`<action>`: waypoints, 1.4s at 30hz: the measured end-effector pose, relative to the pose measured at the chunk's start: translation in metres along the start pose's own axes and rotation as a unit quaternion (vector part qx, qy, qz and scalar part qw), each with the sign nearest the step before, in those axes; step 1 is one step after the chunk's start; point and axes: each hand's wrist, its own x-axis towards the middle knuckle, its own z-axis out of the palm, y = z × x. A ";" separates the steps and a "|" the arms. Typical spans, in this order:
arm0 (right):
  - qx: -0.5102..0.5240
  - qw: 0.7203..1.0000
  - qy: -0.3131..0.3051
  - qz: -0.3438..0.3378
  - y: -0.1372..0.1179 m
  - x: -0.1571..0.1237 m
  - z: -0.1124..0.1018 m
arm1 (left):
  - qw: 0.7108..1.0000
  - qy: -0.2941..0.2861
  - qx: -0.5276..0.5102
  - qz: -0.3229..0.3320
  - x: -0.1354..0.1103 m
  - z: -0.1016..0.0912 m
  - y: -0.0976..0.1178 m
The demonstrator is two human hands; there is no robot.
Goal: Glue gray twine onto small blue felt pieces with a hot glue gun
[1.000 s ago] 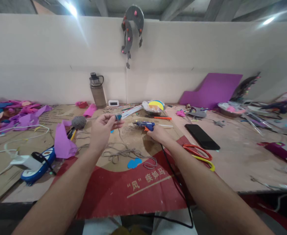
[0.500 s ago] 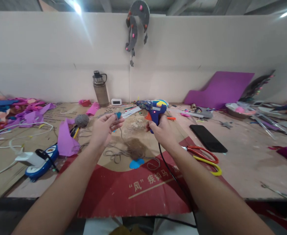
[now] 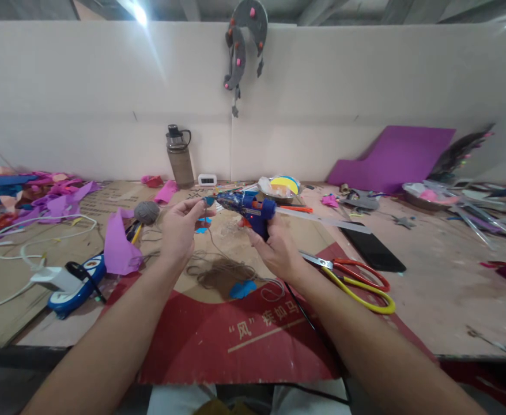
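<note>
My right hand [image 3: 274,242] is wrapped round the handle of a blue hot glue gun [image 3: 253,212] with an orange trigger. A clear glue stick [image 3: 322,219] juts from its back. The gun's nozzle points left and meets, or nearly meets, a small dark teal piece [image 3: 208,201] pinched in the fingertips of my left hand [image 3: 181,222]. Grey yarn [image 3: 218,248] hangs below those fingers and lies in loose loops on the cardboard [image 3: 184,351]. Blue cut shapes lie under my hands, one blue piece [image 3: 243,289] among the yarn.
Scissors [image 3: 352,276] with red and yellow handles and a black phone [image 3: 374,248] lie at right. A ball of grey yarn [image 3: 146,212], purple felt [image 3: 121,245] and a blue power strip [image 3: 78,288] are at left. A bottle [image 3: 179,158] stands by the wall.
My right hand has moved left and turned the glue gun, so its nozzle is now at the teal piece. My left hand has stayed nearly in place.
</note>
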 end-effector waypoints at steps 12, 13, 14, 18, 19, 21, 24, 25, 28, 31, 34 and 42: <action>-0.017 0.999 -0.014 0.037 -0.004 -0.001 0.003 | 0.999 -0.016 0.025 0.035 -0.002 -0.001 -0.002; -0.018 0.999 -0.013 0.037 -0.005 0.000 0.004 | 0.999 -0.016 0.025 0.038 -0.002 -0.001 -0.002; -0.018 0.999 -0.013 0.035 -0.005 0.000 0.004 | 0.999 -0.015 0.026 0.041 -0.002 -0.001 -0.002; -0.018 0.999 -0.012 0.023 -0.004 -0.001 0.005 | 0.998 -0.013 0.034 0.048 -0.004 0.000 -0.001; -0.019 1.000 -0.011 0.022 -0.004 -0.001 0.005 | 0.998 -0.013 0.036 0.049 -0.004 0.000 -0.001; -0.019 1.000 -0.009 0.024 -0.003 -0.001 0.005 | 0.998 -0.010 0.039 0.053 -0.004 0.001 -0.001; -0.018 0.999 -0.011 0.032 -0.002 -0.002 0.006 | 0.998 -0.006 0.036 0.056 -0.004 0.001 -0.001; -0.017 0.999 -0.011 0.034 -0.003 -0.002 0.006 | 0.998 -0.006 0.036 0.056 -0.004 0.001 -0.001; -0.013 0.999 -0.014 0.028 -0.006 -0.002 0.006 | 0.998 -0.007 0.040 0.056 -0.004 0.000 -0.002; -0.009 1.000 -0.011 0.024 -0.008 -0.001 0.006 | 0.997 -0.008 0.046 0.063 -0.004 0.000 -0.003; -0.012 1.000 -0.007 0.018 -0.006 -0.002 0.007 | 0.997 -0.011 0.045 0.066 -0.003 -0.001 -0.003; -0.019 1.000 -0.004 0.011 -0.005 -0.002 0.007 | 0.997 -0.007 0.044 0.067 -0.003 0.000 -0.001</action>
